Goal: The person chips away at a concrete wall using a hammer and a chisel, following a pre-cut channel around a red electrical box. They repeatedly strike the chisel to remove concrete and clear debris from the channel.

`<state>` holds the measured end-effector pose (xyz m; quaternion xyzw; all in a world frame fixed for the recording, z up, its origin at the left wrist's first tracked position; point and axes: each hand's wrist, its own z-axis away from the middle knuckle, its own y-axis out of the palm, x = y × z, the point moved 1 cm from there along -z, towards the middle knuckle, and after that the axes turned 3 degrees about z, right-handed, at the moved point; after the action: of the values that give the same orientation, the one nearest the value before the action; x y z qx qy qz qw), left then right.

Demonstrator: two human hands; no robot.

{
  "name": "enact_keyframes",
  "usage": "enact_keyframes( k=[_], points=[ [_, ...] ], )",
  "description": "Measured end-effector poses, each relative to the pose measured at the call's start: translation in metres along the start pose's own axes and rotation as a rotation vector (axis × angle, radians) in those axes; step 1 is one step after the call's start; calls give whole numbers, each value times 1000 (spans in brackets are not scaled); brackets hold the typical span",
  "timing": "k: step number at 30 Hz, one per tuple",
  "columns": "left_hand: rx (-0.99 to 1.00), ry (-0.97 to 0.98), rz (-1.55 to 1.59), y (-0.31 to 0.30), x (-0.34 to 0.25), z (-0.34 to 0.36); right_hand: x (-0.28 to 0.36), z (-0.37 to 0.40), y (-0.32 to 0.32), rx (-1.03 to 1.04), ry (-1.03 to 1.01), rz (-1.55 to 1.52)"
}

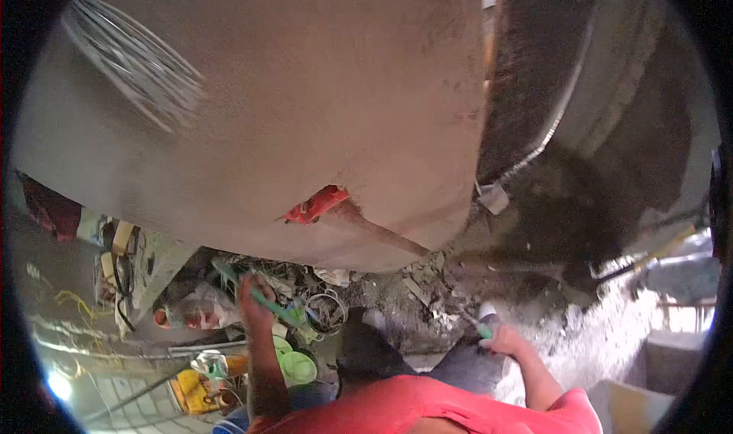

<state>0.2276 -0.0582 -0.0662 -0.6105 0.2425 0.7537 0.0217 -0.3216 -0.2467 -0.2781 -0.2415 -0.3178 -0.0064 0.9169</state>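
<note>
My left hand [258, 293] is raised at the left of my body, its fingers closed around a long, flat green tool [279, 307] that looks like a plastering float seen edge-on. At my right knee, my right hand [500, 339] grips the green handle of a trowel [483, 329]. Its narrow metal end points up and left, over the rubble. In front of me is a broad grey-brown plastered wall [343, 90]. A red piece [317, 205] shows in it, with a dark groove running down and right from there.
A coil of wire [137, 64] shows at the upper left. Rubble [435, 300] lies along the wall's foot. Green bowls [298, 367], a round pail [327, 312] and a yellow container [195, 392] stand at the left. A pale block [494, 199] is near the wall's right edge.
</note>
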Motion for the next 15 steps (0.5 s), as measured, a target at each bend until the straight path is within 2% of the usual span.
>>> enact_keyframes(
  k=[1, 2, 3, 5, 6, 8, 15],
  points=[
    [-23, 132, 32, 14, 7, -17, -3, -22, -29, 14, 1, 127],
    [-25, 686, -677, 18, 8, -43, -6, -45, -54, 40, -24, 158],
    [-46, 839, -792, 23, 19, -59, -11, -72, -70, 65, -49, 192],
    [-18, 720, -505, 36, 37, -90, -41, -138, -81, 80, 58, 562],
    [0, 640, -301, 42, 46, -103, -58, -162, -85, -20, -16, 546],
    [-11, 660, -217, 41, 63, -118, -86, -204, -92, -149, -119, 554],
    [48, 822, -176, 41, 65, -118, -106, -329, -66, -18, -240, 908]
  ],
)
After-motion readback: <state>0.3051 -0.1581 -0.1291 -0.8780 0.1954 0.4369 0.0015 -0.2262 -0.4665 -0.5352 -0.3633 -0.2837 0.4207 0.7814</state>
